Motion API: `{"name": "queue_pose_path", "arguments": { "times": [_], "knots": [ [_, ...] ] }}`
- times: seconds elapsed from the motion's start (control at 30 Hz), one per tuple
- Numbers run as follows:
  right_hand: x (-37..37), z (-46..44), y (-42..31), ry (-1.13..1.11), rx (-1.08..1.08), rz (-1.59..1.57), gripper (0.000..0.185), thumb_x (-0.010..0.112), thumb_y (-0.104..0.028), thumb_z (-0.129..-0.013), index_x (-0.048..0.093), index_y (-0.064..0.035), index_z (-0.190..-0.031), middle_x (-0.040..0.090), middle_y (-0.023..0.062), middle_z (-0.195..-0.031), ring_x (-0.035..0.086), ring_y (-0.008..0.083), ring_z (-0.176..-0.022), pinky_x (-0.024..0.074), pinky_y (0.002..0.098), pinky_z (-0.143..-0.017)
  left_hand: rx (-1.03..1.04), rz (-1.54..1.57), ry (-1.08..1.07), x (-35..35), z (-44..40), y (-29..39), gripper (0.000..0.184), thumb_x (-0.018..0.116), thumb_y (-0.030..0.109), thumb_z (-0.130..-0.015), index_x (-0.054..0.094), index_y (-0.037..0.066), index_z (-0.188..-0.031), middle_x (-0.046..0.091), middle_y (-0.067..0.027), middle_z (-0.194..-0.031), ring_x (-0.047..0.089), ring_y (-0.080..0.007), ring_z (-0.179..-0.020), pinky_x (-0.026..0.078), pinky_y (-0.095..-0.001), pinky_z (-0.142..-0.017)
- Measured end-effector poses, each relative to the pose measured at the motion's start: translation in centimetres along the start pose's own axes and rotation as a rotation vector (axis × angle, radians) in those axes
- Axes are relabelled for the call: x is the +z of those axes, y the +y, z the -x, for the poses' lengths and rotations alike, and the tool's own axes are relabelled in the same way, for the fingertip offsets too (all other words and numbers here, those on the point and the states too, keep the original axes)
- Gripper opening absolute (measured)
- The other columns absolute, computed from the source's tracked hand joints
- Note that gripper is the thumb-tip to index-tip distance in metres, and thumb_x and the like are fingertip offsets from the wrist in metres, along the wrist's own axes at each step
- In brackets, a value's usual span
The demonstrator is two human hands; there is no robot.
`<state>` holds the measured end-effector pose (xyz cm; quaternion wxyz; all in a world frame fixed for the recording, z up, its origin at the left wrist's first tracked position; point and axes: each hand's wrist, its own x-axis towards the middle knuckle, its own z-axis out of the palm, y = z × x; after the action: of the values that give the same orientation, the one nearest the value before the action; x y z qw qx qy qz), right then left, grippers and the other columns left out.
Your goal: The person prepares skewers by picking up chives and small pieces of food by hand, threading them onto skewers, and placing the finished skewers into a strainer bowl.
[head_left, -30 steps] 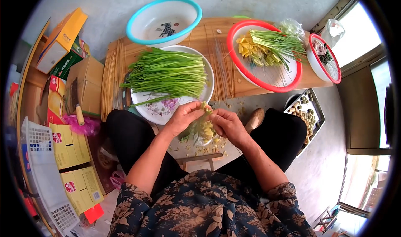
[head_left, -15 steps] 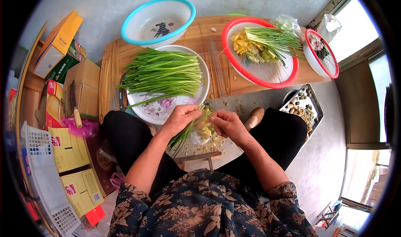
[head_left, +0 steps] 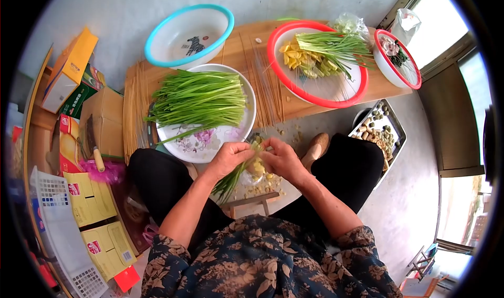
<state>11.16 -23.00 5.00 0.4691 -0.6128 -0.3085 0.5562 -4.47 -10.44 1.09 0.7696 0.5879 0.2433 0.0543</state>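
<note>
Between the knees [head_left: 157,167], left hand [head_left: 229,159] pinches green stalks [head_left: 228,184], right hand [head_left: 282,157] bunches its fingers close by, grip unclear, likely just off the plate [head_left: 253,101] on the surface [head_left: 295,108] for short reach.

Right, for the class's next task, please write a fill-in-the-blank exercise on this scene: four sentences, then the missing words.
1. The big basin with yellow pieces in it has a ____ rim.
2. The animal printed inside the blue-rimmed basin is a ____.
3. The hand nearer the big basin is the person's ____ one.
4. The long stalks heaped on the plate are ____ in colour.

Missing words: red; zebra; right; green.
</note>
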Motion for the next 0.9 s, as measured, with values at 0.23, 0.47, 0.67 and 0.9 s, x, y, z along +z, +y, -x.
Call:
{"name": "queue_pose_path", "arguments": {
  "times": [0.23,0.47,0.67,0.9],
  "knots": [
    [-0.4,0.2,0.6,0.023,-0.071,-0.008,0.012,0.056,-0.011,-0.091,0.05,-0.0023,-0.096,0.051,0.0014,-0.054,0.046,0.0072,-0.047,0.0335,0.0232,-0.044,-0.02,-0.172,0.041,-2.6,-0.9,3.0,0.018,0.062,0.011,-0.086,0.067,-0.001,-0.099,0.067,-0.0031,-0.085,0.061,-0.0105,-0.076,0.048,-0.0248,-0.07],
    [-1.1,0.0,1.0,0.036,-0.09,-0.045,0.01,0.055,-0.01,-0.093,0.049,-0.0036,-0.098,0.047,-0.0018,-0.056,0.042,0.0062,-0.047,0.0305,0.0214,-0.043,0.453,-0.785,0.548,-8.2,-7.0,4.3,0.013,0.063,0.008,-0.08,0.067,0.003,-0.091,0.067,-0.0103,-0.083,0.064,-0.0234,-0.074,0.049,-0.0338,-0.068],
    [-1.5,0.1,0.5,0.049,-0.082,-0.092,0.011,0.055,-0.011,-0.093,0.049,-0.0036,-0.099,0.047,-0.0018,-0.056,0.041,0.0061,-0.047,0.0295,0.0219,-0.043,0.447,-1.304,0.665,-9.4,-10.4,4.5,0.025,0.07,0.008,-0.074,0.063,0.007,-0.098,0.062,-0.0113,-0.095,0.057,-0.0318,-0.093,0.046,-0.0407,-0.079],
    [-1.9,-0.2,0.7,0.058,-0.094,-0.104,0.014,0.057,-0.012,-0.091,0.05,-0.0036,-0.099,0.05,0.0004,-0.056,0.045,0.0074,-0.049,0.0331,0.0237,-0.045,0.377,-1.569,0.64,-8.1,-10.4,4.6,0.024,0.074,0.01,-0.07,0.06,0.011,-0.09,0.055,-0.007,-0.093,0.052,-0.0268,-0.095,0.041,-0.0396,-0.083]
  ]
}}
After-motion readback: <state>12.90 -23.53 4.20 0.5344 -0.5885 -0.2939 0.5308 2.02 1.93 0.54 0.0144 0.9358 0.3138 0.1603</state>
